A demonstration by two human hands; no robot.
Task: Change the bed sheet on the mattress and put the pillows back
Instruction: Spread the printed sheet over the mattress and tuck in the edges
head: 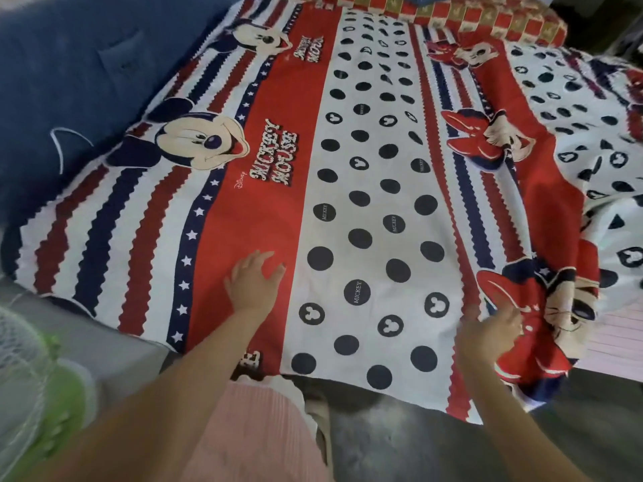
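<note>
1. The new bed sheet (365,189), printed with cartoon mice, dots and red, white and navy stripes, lies spread over most of the mattress, so the main part of the change looks done
2. The middle and left of the sheet lie fairly flat; its near edge hangs over the near side of the bed, loose and not tucked
3. On the right the cloth is bunched in folds, most thickly at the near right corner (542,328), so that side looks left to pull out and smooth
4. The left hand (254,283) rests flat on the red band near the near edge, its grip wide with the fingers spread and holding nothing
5. The right hand (490,332) is at the gathered near right corner and touches the cloth; it is blurred, so whether its grip is closed on the sheet cannot be told
6. At the far edge lies a long red-and-gold checked cushion (487,19), which may be one of the pillows; it looks pushed aside rather than set in place, and no other pillow is plainly seen
7. A blue cloth (69,81) lies along the far left, just beside the sheet, and a green fan (31,394) stands near left
8. Judged so: spreading mostly done; straightening the right side, tucking the edges and returning the pillows left
</note>
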